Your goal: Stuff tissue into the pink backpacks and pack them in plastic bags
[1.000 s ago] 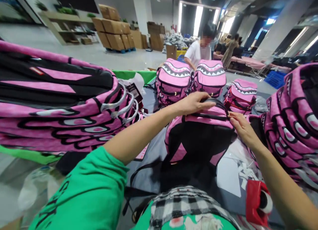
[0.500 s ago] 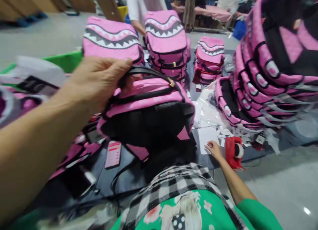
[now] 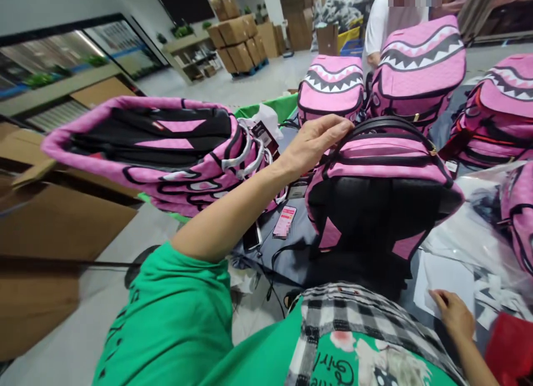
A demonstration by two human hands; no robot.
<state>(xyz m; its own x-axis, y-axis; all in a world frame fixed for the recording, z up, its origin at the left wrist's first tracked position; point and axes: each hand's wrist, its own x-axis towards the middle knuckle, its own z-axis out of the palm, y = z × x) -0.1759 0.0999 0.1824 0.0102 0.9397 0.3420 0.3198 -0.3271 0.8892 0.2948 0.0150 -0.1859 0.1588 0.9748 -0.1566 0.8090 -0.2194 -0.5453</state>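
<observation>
We've got the pink-and-black backpack [image 3: 370,214] on the counter [image 3: 287,257] right in front of us, back panel toward us, top up, lower end close to our plaid apron [image 3: 328,300]. L grip [image 3: 320,139] is closed on the top of it, at the L end of the black handle [image 3: 387,120]; can't tell how tight b/c the undersides of the fingers are hidden. R grip [image 3: 456,314] is curled low at the white sheet [image 3: 449,275], thumb & forefinger at its nr edge; can't tell if it's pinching paper or only touching.

Step in hand, as we judge it: steady the bag w/ L, work the sheet w/ R. To do it well, we'd want L firm but light, w/ the bag's wt on the counter rather than hanging off the handle, else the soft top prob sags or tips toward us. For R, best to catch one corner btwn thumb & forefinger & peel it up slowly; if it's more than one layer, a quick rub should split them. Pls watch the clear plastic [image 3: 453,225] lying just beside the bag, & the white scraps [image 3: 495,297] R of the sheet: either could drag along. Same w/ the thin black strap [image 3: 287,248] at the bag's L side, nr the phone [image 3: 285,222]; a snag there might pull things over, so we'd lift R straight up, no sweeping.
</observation>
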